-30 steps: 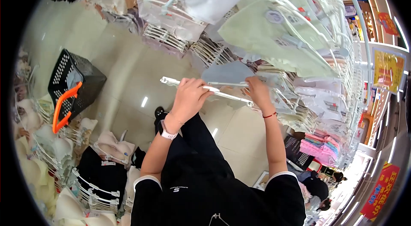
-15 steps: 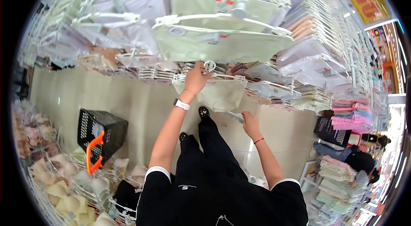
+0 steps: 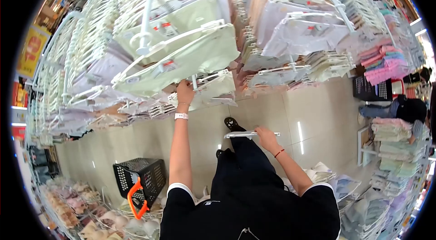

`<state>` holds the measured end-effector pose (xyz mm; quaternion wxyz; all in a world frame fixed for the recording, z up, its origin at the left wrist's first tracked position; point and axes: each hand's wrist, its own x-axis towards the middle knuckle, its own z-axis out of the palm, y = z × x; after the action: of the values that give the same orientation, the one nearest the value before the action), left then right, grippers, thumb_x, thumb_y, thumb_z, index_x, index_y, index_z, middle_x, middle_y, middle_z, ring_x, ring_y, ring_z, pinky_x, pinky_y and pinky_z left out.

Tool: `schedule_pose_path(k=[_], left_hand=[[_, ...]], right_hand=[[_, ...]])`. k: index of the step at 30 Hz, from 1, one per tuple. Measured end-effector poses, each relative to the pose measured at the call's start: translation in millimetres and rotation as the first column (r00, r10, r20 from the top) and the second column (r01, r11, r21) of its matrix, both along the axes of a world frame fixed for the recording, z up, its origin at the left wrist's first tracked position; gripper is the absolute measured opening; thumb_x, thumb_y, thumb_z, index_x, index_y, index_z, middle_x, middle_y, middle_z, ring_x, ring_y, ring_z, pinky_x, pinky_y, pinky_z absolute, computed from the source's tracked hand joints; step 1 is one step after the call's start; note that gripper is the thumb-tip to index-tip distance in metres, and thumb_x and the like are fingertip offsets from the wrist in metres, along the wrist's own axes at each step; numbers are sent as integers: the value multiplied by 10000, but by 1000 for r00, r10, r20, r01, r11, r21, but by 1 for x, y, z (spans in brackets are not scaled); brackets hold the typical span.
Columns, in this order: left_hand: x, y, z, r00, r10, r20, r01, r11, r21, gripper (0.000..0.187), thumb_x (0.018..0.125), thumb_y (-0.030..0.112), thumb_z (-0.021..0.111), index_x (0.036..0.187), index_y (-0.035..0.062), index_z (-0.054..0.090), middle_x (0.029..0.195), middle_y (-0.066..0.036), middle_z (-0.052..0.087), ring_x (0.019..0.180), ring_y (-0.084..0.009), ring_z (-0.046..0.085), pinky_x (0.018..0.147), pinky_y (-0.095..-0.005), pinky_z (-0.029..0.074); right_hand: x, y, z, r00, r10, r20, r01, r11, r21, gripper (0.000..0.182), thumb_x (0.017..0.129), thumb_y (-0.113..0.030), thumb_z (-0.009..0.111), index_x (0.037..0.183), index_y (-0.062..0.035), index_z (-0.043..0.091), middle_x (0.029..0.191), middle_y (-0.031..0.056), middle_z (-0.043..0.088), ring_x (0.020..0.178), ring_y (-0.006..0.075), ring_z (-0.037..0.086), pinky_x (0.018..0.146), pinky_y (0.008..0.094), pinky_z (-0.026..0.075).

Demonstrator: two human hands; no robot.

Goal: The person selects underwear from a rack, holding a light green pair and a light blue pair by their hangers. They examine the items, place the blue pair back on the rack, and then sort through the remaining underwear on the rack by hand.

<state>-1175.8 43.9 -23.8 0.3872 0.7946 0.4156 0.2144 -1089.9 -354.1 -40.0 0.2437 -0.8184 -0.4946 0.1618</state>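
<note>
My left hand (image 3: 185,92) reaches up under the hanging light green garment (image 3: 181,58), beside the end of a lower display rod (image 3: 194,82). Its fingers are partly hidden among the lower hangers, so what they touch is unclear. Below and to the right, my right hand (image 3: 267,138) is closed on a white hanger (image 3: 245,134), held roughly level above the floor. Pale green garments (image 3: 215,88) hang on the lower row just right of my left hand.
A black basket (image 3: 152,174) with an orange handle stands on the floor at lower left. Another black basket (image 3: 372,89) is at right, near a crouching person (image 3: 406,109). Garment racks run across the top; bras (image 3: 111,219) fill the lower left.
The view has turned, shifting the racks. My left hand has left the ring-topped hanger at the lower row and is now beside the rod's end. My right hand still holds its hanger, now seen more fully.
</note>
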Motion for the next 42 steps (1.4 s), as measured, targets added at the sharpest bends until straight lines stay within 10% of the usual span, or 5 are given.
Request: schedule_pose_path(k=[16, 28, 37, 40, 42], left_hand=[[-43, -51, 12, 974, 227, -16, -166, 759, 629, 469, 743, 207, 654, 1092, -70, 508, 1166, -296, 432, 1165, -400, 328, 959, -491, 239], [-4, -250, 55, 664, -747, -38, 703, 641, -309, 232, 856, 221, 550, 921, 9, 619, 764, -110, 646, 739, -221, 640, 738, -338, 476], [75, -316, 164, 405, -894, 192, 914, 399, -68, 144, 865, 109, 528, 847, -17, 593, 695, -94, 620, 639, -170, 609, 605, -268, 464], [96, -336, 200, 343, -907, 246, 939, 321, -124, 168, 876, 121, 517, 819, -22, 588, 693, -87, 617, 645, -148, 600, 610, -261, 462], [115, -349, 222, 281, -916, 286, 956, 241, -167, 186, 884, 122, 510, 806, -30, 584, 694, -76, 615, 650, -125, 590, 615, -254, 462]], right_hand=[[-11, 17, -10, 990, -15, -138, 46, 974, 220, 157, 753, -20, 477, 888, -56, 550, 804, 89, 542, 818, 272, 556, 685, 374, 461], [32, -15, 117, 961, 6, -278, 112, 908, 405, 145, 806, -36, 523, 938, -9, 577, 860, 133, 544, 838, 302, 546, 744, 353, 444], [10, -209, 238, 564, -718, -408, 712, 172, 681, 207, 898, -94, 477, 1072, -15, 556, 1100, 107, 560, 964, 208, 563, 884, 315, 422], [12, -268, 198, 538, -614, -577, 744, 23, 668, 273, 918, -166, 464, 1136, -11, 519, 1177, 118, 531, 1042, 231, 535, 946, 345, 389], [18, -296, 146, 483, 123, -867, 866, -210, 453, 379, 927, -259, 447, 1199, 3, 471, 1217, 132, 510, 1130, 251, 475, 992, 372, 339]])
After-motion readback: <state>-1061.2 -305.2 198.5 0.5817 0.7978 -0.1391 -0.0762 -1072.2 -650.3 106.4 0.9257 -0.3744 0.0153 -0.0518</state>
